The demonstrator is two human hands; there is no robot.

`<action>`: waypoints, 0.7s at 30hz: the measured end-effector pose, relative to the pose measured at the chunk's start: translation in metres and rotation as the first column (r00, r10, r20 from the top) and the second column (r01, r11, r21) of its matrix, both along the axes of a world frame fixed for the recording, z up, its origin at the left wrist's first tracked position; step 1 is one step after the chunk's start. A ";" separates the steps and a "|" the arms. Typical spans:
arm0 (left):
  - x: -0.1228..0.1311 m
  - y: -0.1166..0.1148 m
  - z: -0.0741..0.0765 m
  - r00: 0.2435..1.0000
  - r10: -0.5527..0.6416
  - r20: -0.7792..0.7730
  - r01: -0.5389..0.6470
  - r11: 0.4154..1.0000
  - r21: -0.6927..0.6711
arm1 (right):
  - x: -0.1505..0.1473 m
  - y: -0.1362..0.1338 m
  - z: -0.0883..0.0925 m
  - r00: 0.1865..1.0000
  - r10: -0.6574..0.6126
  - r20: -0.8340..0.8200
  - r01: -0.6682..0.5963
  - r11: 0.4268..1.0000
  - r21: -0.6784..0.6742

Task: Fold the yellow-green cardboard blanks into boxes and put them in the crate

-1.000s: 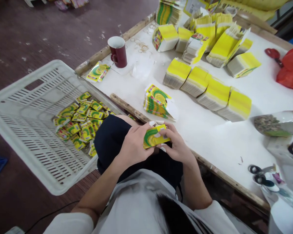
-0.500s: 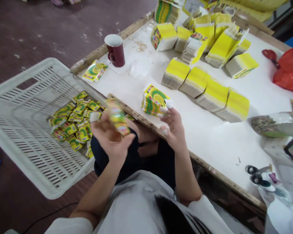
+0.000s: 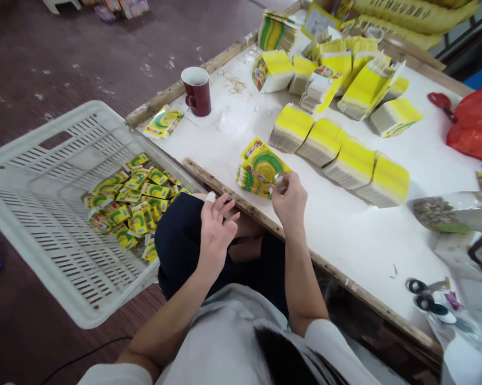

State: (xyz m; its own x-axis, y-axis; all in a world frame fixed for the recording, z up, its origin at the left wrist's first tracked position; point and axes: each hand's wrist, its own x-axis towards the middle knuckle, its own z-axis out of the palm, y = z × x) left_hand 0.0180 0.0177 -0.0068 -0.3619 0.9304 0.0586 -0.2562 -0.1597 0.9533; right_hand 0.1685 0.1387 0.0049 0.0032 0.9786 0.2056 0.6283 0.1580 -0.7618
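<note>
A small fanned pile of flat yellow-and-green printed cartons [image 3: 254, 170] lies near the table's front edge. My right hand [image 3: 289, 202] pinches the right corner of the top carton [image 3: 267, 164], with white coverings on its fingertips. My left hand [image 3: 218, 230] is above my lap, palm up, fingers apart and nothing in it; one fingertip has a white covering. To its left, a white slatted plastic basket [image 3: 51, 214] contains many small filled yellow-green packets [image 3: 139, 195].
Stacks of yellow cartons [image 3: 341, 152] stand in a row beyond the pile, more behind them. A maroon mug [image 3: 199, 96] and a yellow packet [image 3: 163, 122] sit at the left edge. Scissors [image 3: 423, 291], a clear bag [image 3: 437, 211] and a red bag [image 3: 475, 125] are at right.
The blurred yellow-green packet that was in my left hand is gone from it, and that hand has moved right. My right hand has closed on the top carton, and the pile is more fanned.
</note>
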 end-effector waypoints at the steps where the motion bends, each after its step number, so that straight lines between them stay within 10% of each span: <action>1: 0.001 0.002 0.000 0.999 -0.032 -0.012 0.031 0.999 -0.020 | 0.001 -0.011 0.006 0.995 0.073 -0.072 -0.074 0.997 -0.017; 6: 0.007 0.008 0.014 0.996 -0.038 -0.085 0.030 0.995 -0.099 | 0.000 -0.070 0.017 0.793 0.504 -0.342 -0.575 0.804 -0.148; 15: 0.024 0.012 0.024 0.991 0.136 0.005 -0.137 0.990 0.022 | -0.017 -0.109 0.007 0.642 0.477 -0.601 -0.619 0.784 -0.038; 21: 0.016 0.011 0.010 0.995 0.097 0.018 -0.095 0.989 -0.112 | -0.019 -0.104 0.002 0.694 0.400 -0.599 -0.590 0.793 -0.153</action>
